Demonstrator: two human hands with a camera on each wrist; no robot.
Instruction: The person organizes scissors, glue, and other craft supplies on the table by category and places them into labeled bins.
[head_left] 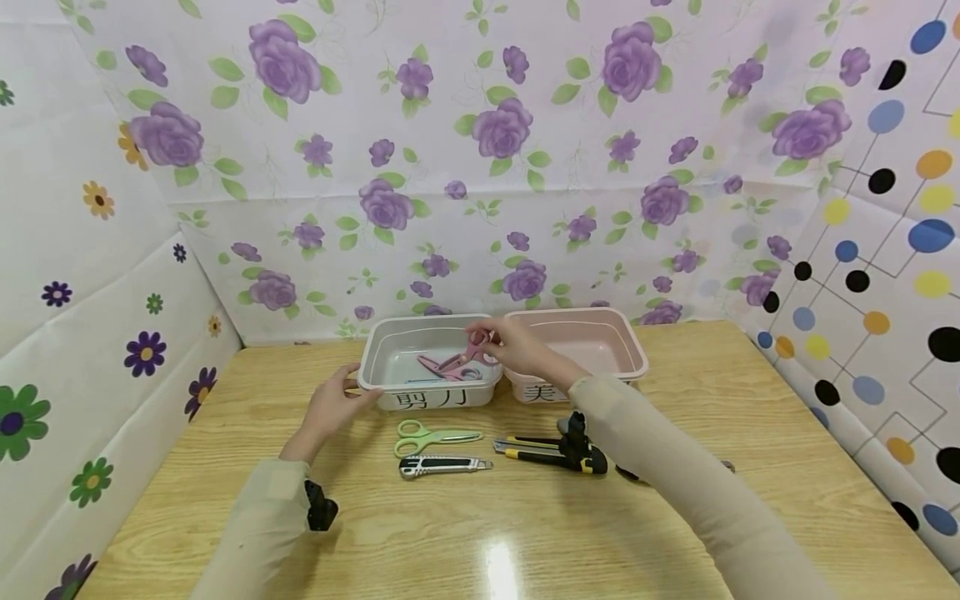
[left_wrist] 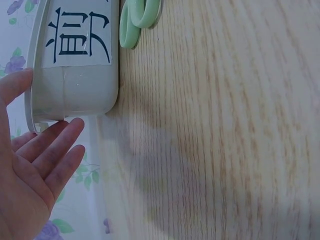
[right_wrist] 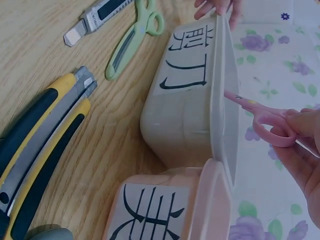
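Observation:
Pink-handled scissors (right_wrist: pixel 274 125) are pinched between the thumb and fingers of my right hand (head_left: pixel 517 346), over the white plastic bin (head_left: pixel 431 398). Their blades point down into it. Inside the bin lies something with a bluish loop handle (head_left: pixel 470 374), partly hidden by the pink scissors. My left hand (head_left: pixel 336 408) holds the bin's near left corner, thumb on the front rim and fingers against the end wall. In the left wrist view, the lower fingers of the left hand (left_wrist: pixel 42 165) extend loosely below the rim.
A pink bin (head_left: pixel 633 367) stands against the white bin's right side. In front lie green scissors (head_left: pixel 431 436), a white-and-black utility knife (head_left: pixel 442 467) and yellow-and-black utility knives (head_left: pixel 536 458). Dark objects are partly hidden under my right forearm. Patterned cloth walls surround the table (head_left: pixel 420 533).

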